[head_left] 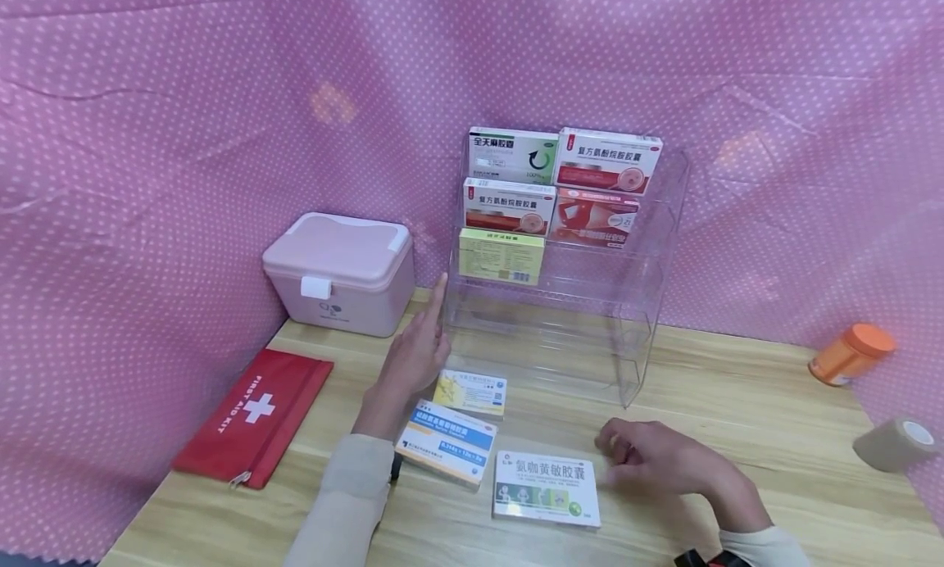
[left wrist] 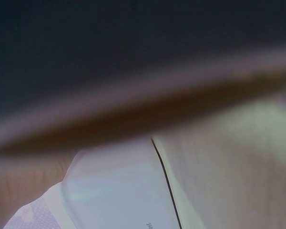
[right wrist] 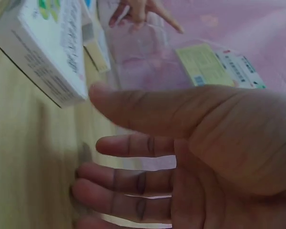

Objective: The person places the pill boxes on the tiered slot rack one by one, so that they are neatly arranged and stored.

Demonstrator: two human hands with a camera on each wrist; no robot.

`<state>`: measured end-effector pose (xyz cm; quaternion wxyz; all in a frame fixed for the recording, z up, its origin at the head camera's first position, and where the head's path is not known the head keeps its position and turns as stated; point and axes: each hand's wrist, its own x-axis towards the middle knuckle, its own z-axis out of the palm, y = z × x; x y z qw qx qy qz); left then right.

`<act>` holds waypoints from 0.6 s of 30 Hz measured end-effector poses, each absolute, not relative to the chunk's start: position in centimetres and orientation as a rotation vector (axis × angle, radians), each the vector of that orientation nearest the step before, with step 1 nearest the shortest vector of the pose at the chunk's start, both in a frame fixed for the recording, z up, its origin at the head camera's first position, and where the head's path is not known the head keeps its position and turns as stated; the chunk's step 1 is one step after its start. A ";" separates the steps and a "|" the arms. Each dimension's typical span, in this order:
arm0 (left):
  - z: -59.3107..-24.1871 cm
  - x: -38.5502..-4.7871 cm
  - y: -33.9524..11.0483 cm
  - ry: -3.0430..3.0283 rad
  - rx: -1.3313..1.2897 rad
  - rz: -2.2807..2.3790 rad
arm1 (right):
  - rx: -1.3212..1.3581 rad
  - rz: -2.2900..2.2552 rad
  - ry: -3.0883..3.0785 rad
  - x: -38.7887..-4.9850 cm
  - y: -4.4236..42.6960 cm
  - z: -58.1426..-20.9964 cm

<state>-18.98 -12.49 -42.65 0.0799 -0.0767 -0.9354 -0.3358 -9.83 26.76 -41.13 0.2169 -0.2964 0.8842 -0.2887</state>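
Observation:
My left hand [head_left: 415, 350] hovers by the lower left side of a clear tiered stand [head_left: 560, 358], its index finger stretched towards a yellow-green medicine box [head_left: 500, 258] on the stand. Nothing is in that hand. Close to the right edge of a white medicine box [head_left: 547, 489], my right hand [head_left: 649, 456] is held over the table, and the right wrist view shows its thumb and fingers apart with no thing between them. Left of the white box lie a blue-and-white medicine box [head_left: 447, 442] and a yellow-and-white one [head_left: 472, 392]. Dark blur covers much of the left wrist view.
Several red, white and green medicine boxes [head_left: 509, 208] fill the stand's upper tiers. On the left are a lidded pink storage box [head_left: 339, 276] and a red first aid pouch [head_left: 254, 419]. An orange bottle [head_left: 851, 354] and a tan roll [head_left: 894, 444] lie at right.

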 end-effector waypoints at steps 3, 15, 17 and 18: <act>-42.7 -19.0 -12.5 -2.794 -0.236 -1.004 | -0.823 -0.836 2.394 -9.6 26.0 -41.4; -42.7 -19.0 -12.5 -2.784 -0.245 -0.992 | -0.760 -0.825 2.337 -8.1 22.9 -41.8; -42.7 -18.9 -12.5 -2.783 -0.242 -0.998 | -0.755 -0.788 2.359 -7.8 22.4 -41.7; -42.7 -18.9 -12.5 -2.783 -0.243 -1.000 | -0.745 -0.762 2.374 -7.6 22.2 -41.7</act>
